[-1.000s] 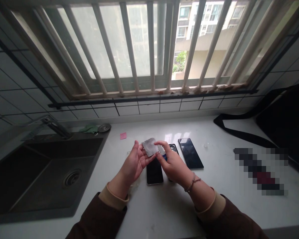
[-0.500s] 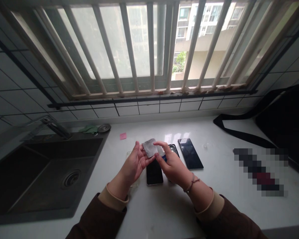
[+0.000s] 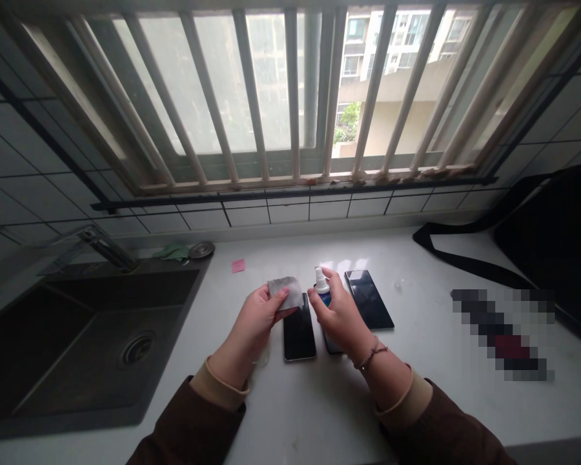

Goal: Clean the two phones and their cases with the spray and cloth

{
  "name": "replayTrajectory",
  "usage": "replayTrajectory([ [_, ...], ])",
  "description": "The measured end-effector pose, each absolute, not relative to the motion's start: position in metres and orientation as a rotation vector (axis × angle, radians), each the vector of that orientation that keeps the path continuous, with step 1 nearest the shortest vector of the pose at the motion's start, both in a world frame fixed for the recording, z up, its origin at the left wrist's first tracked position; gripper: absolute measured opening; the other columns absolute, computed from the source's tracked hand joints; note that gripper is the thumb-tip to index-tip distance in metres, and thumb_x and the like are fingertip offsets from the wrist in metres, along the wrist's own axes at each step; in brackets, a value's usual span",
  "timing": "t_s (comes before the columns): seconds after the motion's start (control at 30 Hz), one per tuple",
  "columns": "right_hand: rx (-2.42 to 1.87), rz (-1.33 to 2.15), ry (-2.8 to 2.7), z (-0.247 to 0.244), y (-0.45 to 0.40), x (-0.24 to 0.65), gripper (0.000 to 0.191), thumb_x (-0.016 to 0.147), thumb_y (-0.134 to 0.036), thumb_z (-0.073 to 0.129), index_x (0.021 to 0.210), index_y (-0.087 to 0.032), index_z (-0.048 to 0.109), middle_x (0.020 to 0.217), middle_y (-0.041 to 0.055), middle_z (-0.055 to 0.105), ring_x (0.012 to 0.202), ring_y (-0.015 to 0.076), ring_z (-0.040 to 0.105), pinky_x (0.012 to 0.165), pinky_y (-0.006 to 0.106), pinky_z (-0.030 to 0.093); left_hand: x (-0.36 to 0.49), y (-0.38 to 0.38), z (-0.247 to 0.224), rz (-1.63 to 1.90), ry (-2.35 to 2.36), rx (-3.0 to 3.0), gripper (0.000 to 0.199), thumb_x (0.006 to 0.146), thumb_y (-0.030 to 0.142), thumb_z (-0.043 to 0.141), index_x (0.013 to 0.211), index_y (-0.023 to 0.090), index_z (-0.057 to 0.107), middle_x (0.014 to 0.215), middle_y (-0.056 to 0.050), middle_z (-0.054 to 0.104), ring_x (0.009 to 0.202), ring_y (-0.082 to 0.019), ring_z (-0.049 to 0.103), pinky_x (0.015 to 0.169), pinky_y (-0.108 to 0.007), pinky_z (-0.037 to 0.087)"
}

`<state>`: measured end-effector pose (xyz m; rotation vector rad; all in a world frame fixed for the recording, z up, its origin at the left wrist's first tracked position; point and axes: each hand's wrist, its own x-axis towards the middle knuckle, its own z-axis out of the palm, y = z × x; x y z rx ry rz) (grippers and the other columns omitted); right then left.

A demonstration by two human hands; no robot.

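A small grey cloth [image 3: 286, 289] is pinched between the thumb and fingers of my left hand [image 3: 259, 310]. My right hand [image 3: 341, 316] is wrapped round a small white spray bottle [image 3: 322, 284] with a blue label, its index finger up by the nozzle. Below the cloth a black phone [image 3: 299, 336] lies flat on the counter. Another dark, flat item [image 3: 334, 346] lies under my right hand, mostly covered by it. Just right of that hand rests a second phone [image 3: 370, 299], its dark screen facing up.
To the left is a dark sink [image 3: 101, 349] with a faucet [image 3: 109, 248]. A pink sticky note [image 3: 238, 265] lies on the white counter [image 3: 319, 413]. A black bag [image 3: 552, 226] with its strap sits at the right, near a blurred-out item [image 3: 503, 336]. A barred window stands behind.
My left fingers have closed on the cloth, which lay over the open hand before. My right hand has drawn away from the cloth, and the bottle it holds now stands upright in view.
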<state>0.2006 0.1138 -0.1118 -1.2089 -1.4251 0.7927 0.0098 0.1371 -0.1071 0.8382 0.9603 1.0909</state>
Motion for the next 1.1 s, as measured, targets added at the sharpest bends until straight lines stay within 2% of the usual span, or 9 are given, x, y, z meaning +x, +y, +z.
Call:
replayTrajectory([
  [0.1, -1.298, 0.78, -1.421, -0.11, 0.117, 0.203, 0.033, 0.102, -0.045, 0.06, 0.126, -0.023, 0.061, 0.108, 0.011, 0.074, 0.098, 0.0283, 0.073, 0.091, 0.04, 0.054, 0.008, 0.139, -0.109, 1.118, 0.989, 0.822, 0.033, 0.085, 0.03, 0.089, 0.109, 0.012, 0.077, 0.105, -0.012, 0.079, 0.09, -0.02, 0.074, 0.077, -0.031, 0.068],
  [0.2, -1.436, 0.744, -1.44, -0.103, 0.124, 0.208, 0.033, 0.107, -0.049, 0.045, 0.123, -0.022, 0.054, 0.098, 0.0095, 0.075, 0.087, 0.0273, 0.073, 0.082, 0.038, 0.052, 0.007, 0.139, -0.107, 1.152, 0.986, 0.784, 0.036, 0.082, 0.031, 0.092, 0.108, 0.011, 0.077, 0.103, -0.011, 0.079, 0.088, -0.019, 0.073, 0.077, -0.031, 0.068],
  [0.27, -1.504, 0.705, -1.505, -0.096, 0.132, 0.21, 0.033, 0.109, -0.05, 0.039, 0.122, -0.022, 0.051, 0.103, 0.011, 0.075, 0.089, 0.0279, 0.073, 0.079, 0.037, 0.05, 0.006, 0.139, -0.105, 1.167, 0.996, 0.771, 0.035, 0.082, 0.03, 0.091, 0.107, 0.011, 0.077, 0.103, -0.011, 0.078, 0.087, -0.018, 0.073, 0.075, -0.03, 0.068],
  [0.37, -1.534, 0.624, -1.622, -0.087, 0.152, 0.213, 0.027, 0.108, -0.048, 0.045, 0.119, -0.024, 0.051, 0.112, 0.0119, 0.075, 0.096, 0.0279, 0.073, 0.079, 0.034, 0.049, 0.006, 0.139, -0.101, 1.199, 0.985, 0.748, 0.026, 0.088, 0.028, 0.085, 0.105, 0.011, 0.076, 0.105, -0.011, 0.078, 0.091, -0.02, 0.073, 0.078, -0.033, 0.068],
  [0.47, -1.516, 0.61, -1.729, -0.084, 0.18, 0.213, 0.02, 0.104, -0.045, 0.058, 0.109, -0.025, 0.055, 0.096, 0.0061, 0.076, 0.088, 0.0244, 0.073, 0.074, 0.03, 0.047, 0.007, 0.139, -0.098, 1.264, 1.003, 0.679, 0.017, 0.097, 0.029, 0.074, 0.101, 0.012, 0.075, 0.103, -0.012, 0.078, 0.092, -0.022, 0.074, 0.08, -0.039, 0.069],
  [0.7, -1.486, 0.514, -1.834, -0.104, 0.235, 0.201, 0.02, 0.097, -0.033, 0.074, 0.11, -0.025, 0.062, 0.099, 0.0049, 0.077, 0.089, 0.0215, 0.073, 0.074, 0.027, 0.046, 0.009, 0.142, -0.091, 1.271, 1.077, 0.5, 0.036, 0.11, 0.036, 0.049, 0.112, 0.008, 0.072, 0.11, -0.019, 0.08, 0.091, -0.026, 0.079, 0.075, -0.042, 0.069],
  [0.9, -1.503, 0.564, -1.836, -0.123, 0.242, 0.198, 0.02, 0.097, -0.031, 0.073, 0.113, -0.025, 0.062, 0.104, 0.0064, 0.078, 0.093, 0.0228, 0.075, 0.076, 0.028, 0.049, 0.01, 0.143, -0.091, 1.25, 1.092, 0.497, 0.038, 0.111, 0.037, 0.048, 0.114, 0.007, 0.071, 0.11, -0.02, 0.08, 0.091, -0.027, 0.08, 0.076, -0.042, 0.069],
  [0.97, -1.512, 0.582, -1.831, -0.124, 0.241, 0.199, 0.025, 0.097, -0.031, 0.073, 0.118, -0.025, 0.061, 0.105, 0.0074, 0.078, 0.094, 0.0237, 0.075, 0.077, 0.029, 0.05, 0.01, 0.143, -0.092, 1.239, 1.094, 0.501, 0.039, 0.111, 0.037, 0.048, 0.116, 0.006, 0.071, 0.112, -0.02, 0.08, 0.093, -0.027, 0.08, 0.077, -0.042, 0.069],
  [1.1, -1.535, 0.621, -1.811, -0.117, 0.238, 0.205, 0.048, 0.091, -0.036, 0.08, 0.131, -0.024, 0.056, 0.118, 0.012, 0.077, 0.102, 0.0266, 0.075, 0.084, 0.034, 0.054, 0.01, 0.144, -0.095, 1.267, 1.108, 0.487, 0.036, 0.11, 0.036, 0.049, 0.114, 0.007, 0.071, 0.111, -0.02, 0.08, 0.092, -0.027, 0.08, 0.076, -0.043, 0.069],
])
